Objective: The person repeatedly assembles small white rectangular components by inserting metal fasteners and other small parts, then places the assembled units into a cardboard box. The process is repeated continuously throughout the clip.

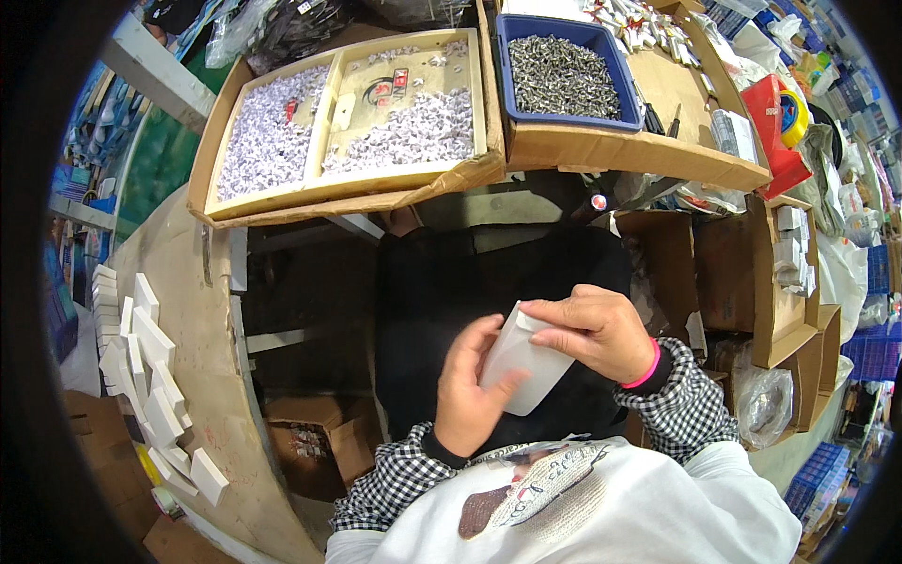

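Above my lap I hold a small white box [528,368], tilted, with its upper end toward my right hand. My left hand [470,383] wraps the box's left side, its thumb across the face. The thumb and fingers of my right hand [594,331] pinch the upper end at what looks like a flap. Whether anything is inside the box cannot be seen. Similar flat white boxes [155,376] lie piled and leaning on the cardboard-covered bench at the left.
Ahead stand a wooden tray [324,127] of small white pieces and a blue bin [512,94] of metal parts. Screwdrivers [675,122], a red tape dispenser [772,122] and a cardboard tray [785,343] are to the right. A cardboard box [352,442] sits below the left bench.
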The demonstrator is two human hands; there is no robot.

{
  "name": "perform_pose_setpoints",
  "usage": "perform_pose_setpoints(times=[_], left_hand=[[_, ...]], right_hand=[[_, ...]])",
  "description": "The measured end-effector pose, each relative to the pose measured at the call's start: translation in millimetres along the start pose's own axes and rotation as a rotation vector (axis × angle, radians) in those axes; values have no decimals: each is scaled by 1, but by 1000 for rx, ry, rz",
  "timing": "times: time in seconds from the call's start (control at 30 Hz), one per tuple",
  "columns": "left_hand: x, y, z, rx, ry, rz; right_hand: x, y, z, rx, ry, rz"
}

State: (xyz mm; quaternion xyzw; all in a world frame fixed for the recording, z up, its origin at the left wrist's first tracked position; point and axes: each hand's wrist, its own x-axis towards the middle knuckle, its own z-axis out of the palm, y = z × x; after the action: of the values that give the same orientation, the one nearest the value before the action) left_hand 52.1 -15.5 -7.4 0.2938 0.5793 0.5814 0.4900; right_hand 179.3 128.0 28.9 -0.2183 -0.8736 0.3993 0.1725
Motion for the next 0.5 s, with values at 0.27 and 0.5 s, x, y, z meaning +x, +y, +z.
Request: perform_pose_setpoints(times=[0.27,0.5], left_hand=[[-3,-9,12,955,217,502],[-7,-15,10,927,229,556]], right_hand=[[-9,-9,24,69,187,7],[-12,-15,21,168,169,104]])
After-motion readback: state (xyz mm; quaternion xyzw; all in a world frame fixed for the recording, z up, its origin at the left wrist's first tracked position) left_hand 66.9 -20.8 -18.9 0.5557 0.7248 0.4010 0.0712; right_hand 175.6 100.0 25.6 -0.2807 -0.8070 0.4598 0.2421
